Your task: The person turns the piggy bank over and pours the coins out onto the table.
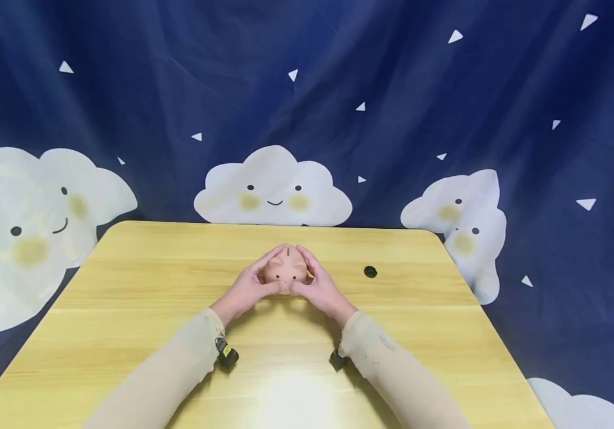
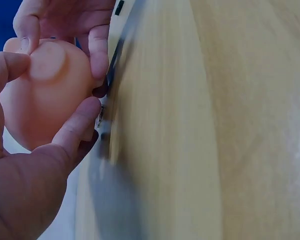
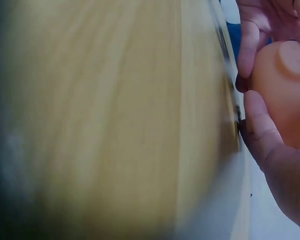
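Observation:
Between my two hands is a pinkish-orange piggy bank (image 1: pixel 286 266), its coin slot on top and its eyes and snout toward me. My left hand (image 1: pixel 246 291) grips it from the left, and my right hand (image 1: pixel 326 291) grips it from the right. Both thumbs meet at the front, over the snout. In the left wrist view the piggy bank (image 2: pixel 50 95) shows its round snout with fingertips at the edge. Part of the same piggy bank (image 3: pixel 277 95) is cut off in the right wrist view. Whether its underside touches the table cannot be told.
A small black disc (image 1: pixel 370 271) lies on the wooden table (image 1: pixel 167 280), to the right of the hands. Behind the table's far edge hangs a dark blue curtain (image 1: pixel 264 113) printed with clouds. Each sleeve has a small black device (image 1: pixel 227 356) at the wrist.

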### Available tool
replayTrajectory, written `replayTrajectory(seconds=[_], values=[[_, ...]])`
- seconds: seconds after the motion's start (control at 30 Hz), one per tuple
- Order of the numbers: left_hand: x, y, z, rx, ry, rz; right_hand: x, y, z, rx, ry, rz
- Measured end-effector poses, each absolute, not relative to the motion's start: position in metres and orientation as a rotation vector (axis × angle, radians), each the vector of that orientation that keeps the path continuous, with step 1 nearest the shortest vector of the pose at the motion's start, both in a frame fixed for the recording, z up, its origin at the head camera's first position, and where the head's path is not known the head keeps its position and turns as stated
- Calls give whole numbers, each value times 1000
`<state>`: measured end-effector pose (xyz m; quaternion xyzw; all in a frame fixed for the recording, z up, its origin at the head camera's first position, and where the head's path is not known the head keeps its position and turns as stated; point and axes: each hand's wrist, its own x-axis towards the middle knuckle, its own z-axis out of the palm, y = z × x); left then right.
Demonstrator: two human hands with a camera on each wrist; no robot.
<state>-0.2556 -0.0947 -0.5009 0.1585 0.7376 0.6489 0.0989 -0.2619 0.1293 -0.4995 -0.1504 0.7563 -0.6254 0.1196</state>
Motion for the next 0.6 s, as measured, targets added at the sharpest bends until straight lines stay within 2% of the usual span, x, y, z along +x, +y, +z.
replayTrajectory(seconds=[0.3, 0.5, 0.6], values=[[-254, -95, -495, 401, 2131, 1933, -265, 128, -496, -441, 2164, -1853], [-256, -96, -491, 300, 2010, 1960, -265, 125, -489, -339, 2104, -1850], [-260, -97, -476, 249, 1939, 1982, -268, 122, -476, -289, 2053, -1876]])
